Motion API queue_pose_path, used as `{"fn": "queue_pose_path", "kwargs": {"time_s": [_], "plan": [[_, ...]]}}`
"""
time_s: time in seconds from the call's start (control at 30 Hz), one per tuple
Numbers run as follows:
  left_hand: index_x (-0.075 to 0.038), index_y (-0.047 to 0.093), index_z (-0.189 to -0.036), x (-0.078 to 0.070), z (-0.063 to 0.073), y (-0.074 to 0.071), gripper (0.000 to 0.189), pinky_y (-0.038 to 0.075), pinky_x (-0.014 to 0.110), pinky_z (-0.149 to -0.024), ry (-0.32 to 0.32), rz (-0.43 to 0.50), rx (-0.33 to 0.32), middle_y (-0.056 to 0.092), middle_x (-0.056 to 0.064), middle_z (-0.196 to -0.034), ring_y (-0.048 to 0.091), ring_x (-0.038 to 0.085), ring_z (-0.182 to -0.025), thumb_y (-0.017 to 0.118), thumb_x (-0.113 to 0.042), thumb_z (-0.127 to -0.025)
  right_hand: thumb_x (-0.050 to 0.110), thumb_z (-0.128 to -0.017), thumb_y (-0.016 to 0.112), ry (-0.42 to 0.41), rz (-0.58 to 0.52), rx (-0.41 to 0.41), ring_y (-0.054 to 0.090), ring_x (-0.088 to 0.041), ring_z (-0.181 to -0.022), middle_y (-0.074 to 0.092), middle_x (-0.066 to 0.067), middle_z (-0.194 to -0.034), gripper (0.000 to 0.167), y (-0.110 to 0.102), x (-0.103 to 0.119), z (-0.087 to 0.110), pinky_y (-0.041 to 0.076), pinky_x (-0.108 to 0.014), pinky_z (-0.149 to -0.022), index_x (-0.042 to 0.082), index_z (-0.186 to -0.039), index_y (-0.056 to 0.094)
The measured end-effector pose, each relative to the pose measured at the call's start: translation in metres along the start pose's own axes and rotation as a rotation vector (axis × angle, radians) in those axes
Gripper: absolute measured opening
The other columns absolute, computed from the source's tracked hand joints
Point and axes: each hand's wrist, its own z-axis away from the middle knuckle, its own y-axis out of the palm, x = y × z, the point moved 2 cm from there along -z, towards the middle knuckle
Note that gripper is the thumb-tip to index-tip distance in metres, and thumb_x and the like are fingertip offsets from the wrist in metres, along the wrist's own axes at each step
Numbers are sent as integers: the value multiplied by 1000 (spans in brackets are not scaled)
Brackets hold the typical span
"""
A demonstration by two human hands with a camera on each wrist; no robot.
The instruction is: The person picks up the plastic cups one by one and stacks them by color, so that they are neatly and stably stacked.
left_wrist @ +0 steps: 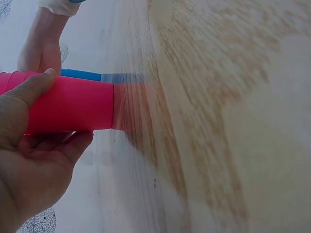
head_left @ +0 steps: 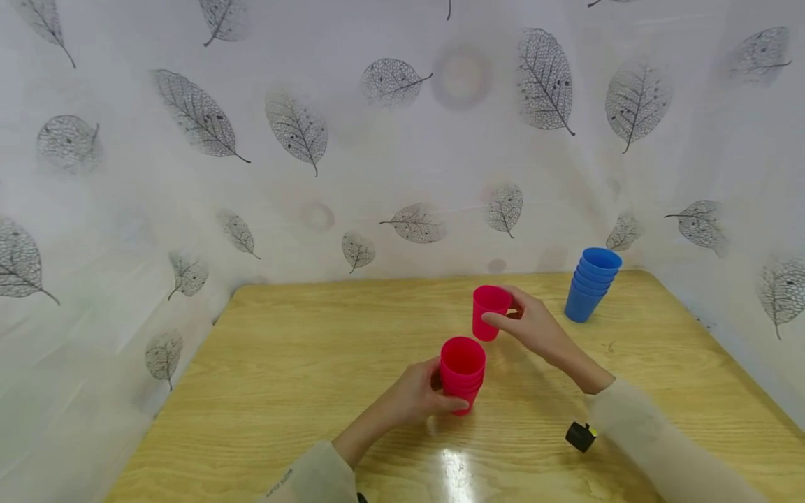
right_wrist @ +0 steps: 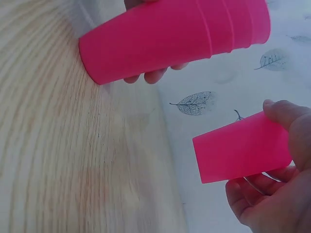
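Note:
My left hand grips a short stack of nested pinkish-red plastic cups, thumb on the near side and fingers behind. In the left wrist view the base of the stack meets the wooden tabletop. A single cup of the same colour is in my right hand, pinched between thumb and fingers, mouth up. It is just beyond and to the right of the stack in the head view. The right wrist view shows this lone cup raised off the table, its base uncovered.
A tilted-looking stack of several blue cups stands at the table's back right. A small black object appears beside the right sleeve. Leaf-patterned white sheeting rises behind the wooden table and along its sides.

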Motion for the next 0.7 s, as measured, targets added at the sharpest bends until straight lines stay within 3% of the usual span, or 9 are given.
{"fn": "queue_pose_path", "kwargs": {"time_s": [0.23, 0.7], "plan": [[-8, 65, -128, 0, 0, 0, 47, 54, 25, -89, 5, 5, 2, 70, -6, -110, 64, 7, -96, 86, -14, -86, 30, -98, 74, -12, 35, 22, 69, -28, -103, 66, -13, -127, 62, -13, 14, 24, 59, -32, -84, 6, -149, 49], [-10, 64, -129, 2, -1, 1, 49, 54, 23, -90, -21, 14, 1, 69, -9, -110, 64, 6, -98, 87, -14, -86, 13, -97, 73, -98, 11, 13, 69, -24, -96, 66, -15, -123, 55, -31, 34, 53, 61, -31, -78, 2, -146, 51]]}}
